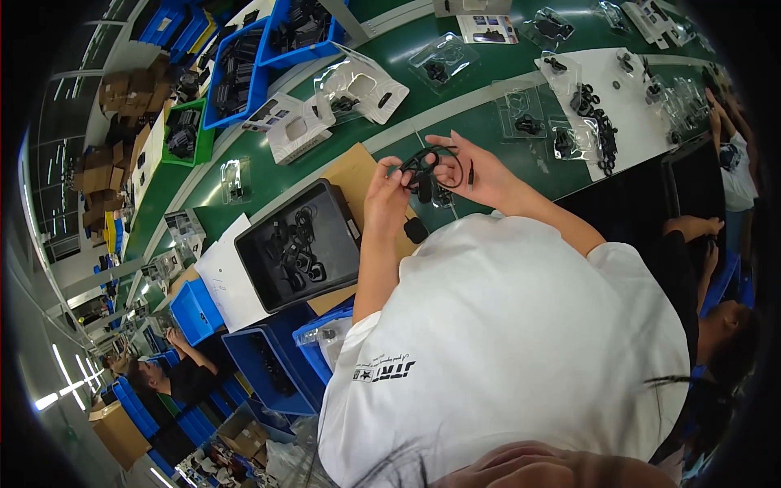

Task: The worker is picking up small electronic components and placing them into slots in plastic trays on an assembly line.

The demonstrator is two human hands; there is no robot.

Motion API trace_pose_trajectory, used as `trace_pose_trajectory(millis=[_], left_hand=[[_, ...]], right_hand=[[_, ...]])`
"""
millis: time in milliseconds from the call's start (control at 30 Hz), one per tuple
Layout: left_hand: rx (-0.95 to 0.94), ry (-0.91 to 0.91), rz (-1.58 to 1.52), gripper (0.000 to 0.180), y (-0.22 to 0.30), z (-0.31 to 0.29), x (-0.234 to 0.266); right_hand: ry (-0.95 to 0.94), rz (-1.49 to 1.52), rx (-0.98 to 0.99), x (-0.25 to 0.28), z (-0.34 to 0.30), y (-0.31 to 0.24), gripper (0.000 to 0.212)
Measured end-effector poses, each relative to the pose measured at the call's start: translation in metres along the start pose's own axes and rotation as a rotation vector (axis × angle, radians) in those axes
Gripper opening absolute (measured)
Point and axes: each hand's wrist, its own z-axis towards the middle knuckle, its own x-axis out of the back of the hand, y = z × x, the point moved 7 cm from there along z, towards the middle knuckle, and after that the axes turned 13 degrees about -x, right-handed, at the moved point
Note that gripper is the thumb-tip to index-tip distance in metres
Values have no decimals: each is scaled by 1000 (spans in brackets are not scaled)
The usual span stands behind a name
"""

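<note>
A coiled black cable (421, 168) is held up between my two hands over the green bench. My left hand (388, 189) pinches one side of the coil between fingers and thumb. My right hand (474, 172) grips the other side, its fingers curled round the strands. A loose end with a slim plug (471, 174) hangs in front of my right palm. Just under the hands is a small dark block (425, 190); I cannot tell whether it joins the cable. Beside my left forearm stands a black tray (239, 254) with several dark cables and parts in it.
Open white boxes (297, 146) and clear plastic blister trays (443, 58) lie along the green bench (382, 102). Blue bins (213, 102) and a green bin (205, 146) of black parts stand far left. A white sheet (643, 106) carries black parts. Co-workers sit at both sides.
</note>
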Motion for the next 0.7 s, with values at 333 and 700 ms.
trace_pose_trajectory(millis=[333, 700], left_hand=[[-45, -97, 693, 31, -6, -2, -35], [64, 29, 172, 33, -17, 16, 3]], right_hand=[[65, -720, 76, 5, 17, -15, 28], [404, -869, 842, 19, -13, -73, 25]])
